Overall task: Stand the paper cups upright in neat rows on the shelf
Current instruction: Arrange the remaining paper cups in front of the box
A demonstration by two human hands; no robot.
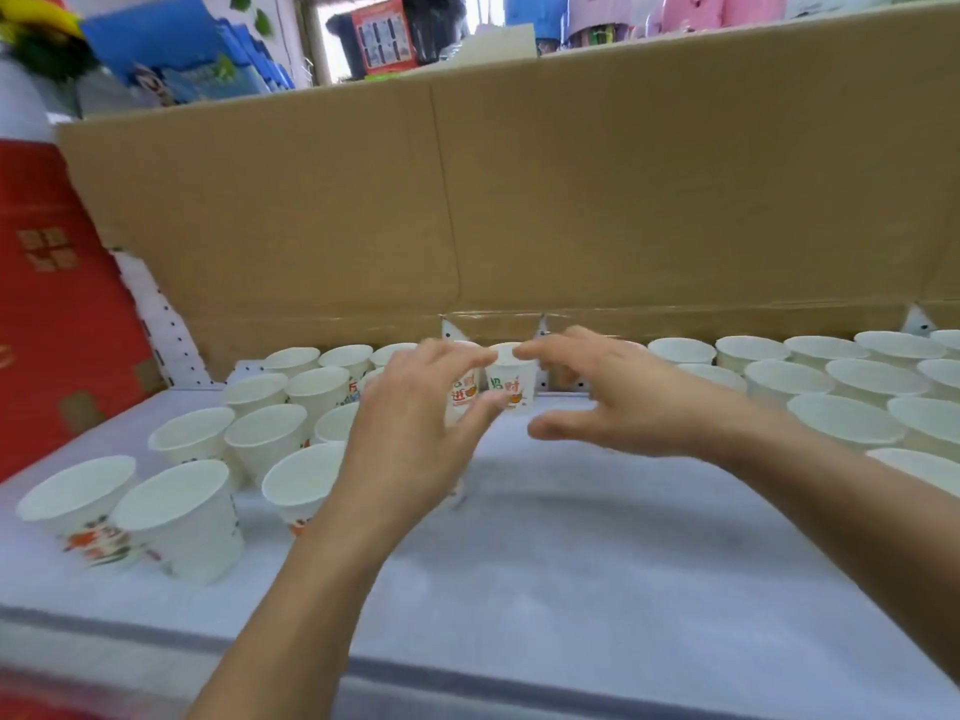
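Observation:
White paper cups with printed sides stand upright on the white shelf (pixel 571 553). Several stand in rows at the left (pixel 265 433) and several more at the right (pixel 841 379). At the back middle, two cups stand side by side. My left hand (pixel 410 433) holds the left cup (pixel 464 394) between forefinger and thumb. My right hand (pixel 618 402) reaches in from the right with spread fingers. Its forefinger tip is at the rim of the right cup (pixel 511 381), and its thumb hangs free below.
A tall brown cardboard sheet (pixel 571 189) stands along the back of the shelf. A red box (pixel 52 314) leans at the left end. The shelf's front edge (pixel 467 678) runs across below my forearms. Other goods show above the cardboard.

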